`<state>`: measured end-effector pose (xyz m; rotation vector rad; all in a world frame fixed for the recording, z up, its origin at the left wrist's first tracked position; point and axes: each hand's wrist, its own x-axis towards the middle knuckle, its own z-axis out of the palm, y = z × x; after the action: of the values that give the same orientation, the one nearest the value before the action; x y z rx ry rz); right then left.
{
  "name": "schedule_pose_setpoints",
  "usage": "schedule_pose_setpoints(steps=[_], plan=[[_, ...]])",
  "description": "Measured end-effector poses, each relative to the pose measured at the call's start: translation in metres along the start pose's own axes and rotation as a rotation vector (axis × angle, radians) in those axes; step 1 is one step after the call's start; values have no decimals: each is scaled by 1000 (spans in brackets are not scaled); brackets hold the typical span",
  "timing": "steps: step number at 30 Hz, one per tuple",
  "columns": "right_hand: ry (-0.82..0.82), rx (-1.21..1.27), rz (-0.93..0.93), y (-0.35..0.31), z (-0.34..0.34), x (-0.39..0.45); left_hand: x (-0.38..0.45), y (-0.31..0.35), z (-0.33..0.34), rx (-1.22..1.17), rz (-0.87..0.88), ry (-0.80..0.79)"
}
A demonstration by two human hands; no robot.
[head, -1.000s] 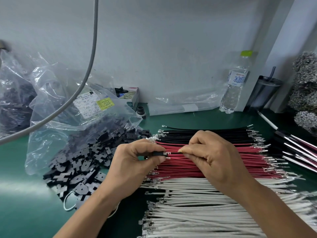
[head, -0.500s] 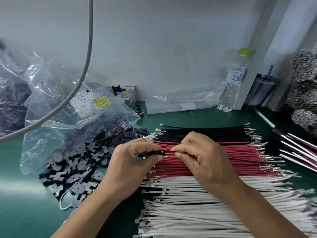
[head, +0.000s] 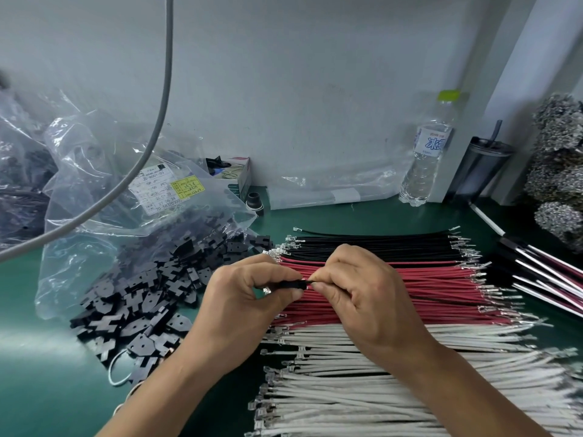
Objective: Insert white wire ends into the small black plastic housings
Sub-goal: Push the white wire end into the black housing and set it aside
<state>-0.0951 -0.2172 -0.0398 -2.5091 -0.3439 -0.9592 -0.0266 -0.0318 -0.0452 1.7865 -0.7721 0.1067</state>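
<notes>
- Lying at lower left of the frame, a heap of loose black housings (head: 135, 313) is spilling from a clear plastic bag (head: 104, 190) onto the green bench (head: 34, 373); a large stock is waiting, by the look of it.
- Working at centre frame, the left hand (head: 239, 307) is pinching one small black housing (head: 291, 284) between thumb and fingers, holding it level.
- Meeting it from the right, the right hand (head: 366, 298) is pinching a wire end at the housing's mouth; the two hands are sitting close together, fingertips nearly touching. The wire's colour is hidden by the fingers, so I cannot tell it.
- Judging this as mid-insertion of one piece; whether the end is seated is not showing.
- Lying below the hands, across lower centre and right, white wires (head: 394, 392) are filling a broad bed, with red wires (head: 441, 285) and black wires (head: 378, 244) above. Most of the job seems to be remaining.
- Showing at the right edge, a few bundled leads (head: 549, 279); finished or not, unclear.
</notes>
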Motion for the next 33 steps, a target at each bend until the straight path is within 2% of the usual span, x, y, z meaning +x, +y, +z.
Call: schedule_pose_setpoints(steps=[4,8,11,13,15,22,27,33], plan=[[20,-87,-9,4,-2,0,1,-1,2,-35,-31,8],[136,-292,-69,7,-11,1,2,-4,5,-196,-145,138],[-37,-309,-74,7,-8,-5,2,-6,3,-220,-216,210],[-175,-303,36,5,-4,-8,3,-6,3,-233,-237,216],[-205,-236,140,5,-2,-8,3,-5,2,-258,-251,222],[-136,-93,274,6,-6,-9,4,-3,-2,-355,-304,204],[83,25,144,4,-9,-4,6,-5,-4,-530,-364,104],[153,91,88,-2,-6,-6,6,-7,-6,-674,-398,16]])
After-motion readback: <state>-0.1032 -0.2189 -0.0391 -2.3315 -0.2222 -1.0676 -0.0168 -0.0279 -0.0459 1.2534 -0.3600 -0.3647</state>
